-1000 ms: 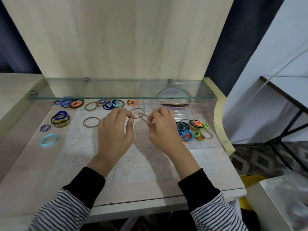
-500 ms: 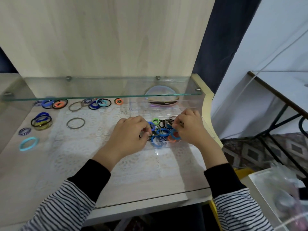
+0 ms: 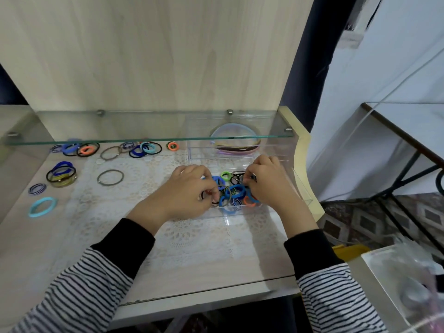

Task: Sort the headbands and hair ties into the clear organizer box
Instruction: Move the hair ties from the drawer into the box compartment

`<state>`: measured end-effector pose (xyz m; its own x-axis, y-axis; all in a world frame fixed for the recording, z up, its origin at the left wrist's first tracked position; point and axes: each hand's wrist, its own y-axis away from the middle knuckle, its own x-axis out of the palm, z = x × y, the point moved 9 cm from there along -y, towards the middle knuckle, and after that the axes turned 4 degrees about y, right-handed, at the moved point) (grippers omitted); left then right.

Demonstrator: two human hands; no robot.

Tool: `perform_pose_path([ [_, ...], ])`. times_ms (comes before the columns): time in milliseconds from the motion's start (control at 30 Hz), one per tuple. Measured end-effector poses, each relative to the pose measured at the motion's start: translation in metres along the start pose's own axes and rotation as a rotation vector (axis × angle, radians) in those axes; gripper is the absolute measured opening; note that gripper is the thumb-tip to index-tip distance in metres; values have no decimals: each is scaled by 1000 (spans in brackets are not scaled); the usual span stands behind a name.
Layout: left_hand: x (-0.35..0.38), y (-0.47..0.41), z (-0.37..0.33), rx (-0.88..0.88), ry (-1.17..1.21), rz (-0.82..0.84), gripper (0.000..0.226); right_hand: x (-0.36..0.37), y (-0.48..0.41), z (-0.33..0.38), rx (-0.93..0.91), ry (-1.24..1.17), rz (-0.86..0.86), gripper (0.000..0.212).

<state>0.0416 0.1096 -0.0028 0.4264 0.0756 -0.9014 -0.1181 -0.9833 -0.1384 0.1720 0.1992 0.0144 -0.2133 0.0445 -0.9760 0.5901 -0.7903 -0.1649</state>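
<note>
Both hands sit over the box's (image 3: 303, 188) front compartment, the pile of ties (image 3: 236, 190) between them. The left hand (image 3: 185, 191) pinches a grey tie (image 3: 225, 192) at the pile's edge. The right hand (image 3: 269, 181) curls into the pile; whether it grips anything, I can't tell. Headbands (image 3: 236, 150) lie in the back compartment.

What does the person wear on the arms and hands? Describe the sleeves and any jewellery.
The left hand and right hand are bare: no gloves, and no ring or watch is visible. Each arm wears a black-and-white striped sleeve ending in a long plain black cuff.
</note>
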Motion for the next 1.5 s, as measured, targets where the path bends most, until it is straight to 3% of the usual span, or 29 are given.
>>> perform_pose_path([
  [167, -19, 12, 8, -59, 97, -232, 25, -7, 3, 6, 10, -20, -101, 16],
  [367, -46, 44, 55, -293, -88, -517, 28, -14, 0, 56, -80, -102, -183, 15],
  [700, -56, 98, 137, -649, -278, -456, 48, 7, 2, 168, -240, -131, -123, 22],
  [1033, -78, 132, 166, -632, -364, -570, 46, 62, -15, 220, -213, -150, 61, 30],
  [1233, -77, 142, 169, -615, -347, -686, 35, 78, -34, 220, -120, -133, 12, 41],
  [1500, -79, 141, 172, -645, -303, -670, 25, 85, -61, 208, 0, -137, -26, 55],
])
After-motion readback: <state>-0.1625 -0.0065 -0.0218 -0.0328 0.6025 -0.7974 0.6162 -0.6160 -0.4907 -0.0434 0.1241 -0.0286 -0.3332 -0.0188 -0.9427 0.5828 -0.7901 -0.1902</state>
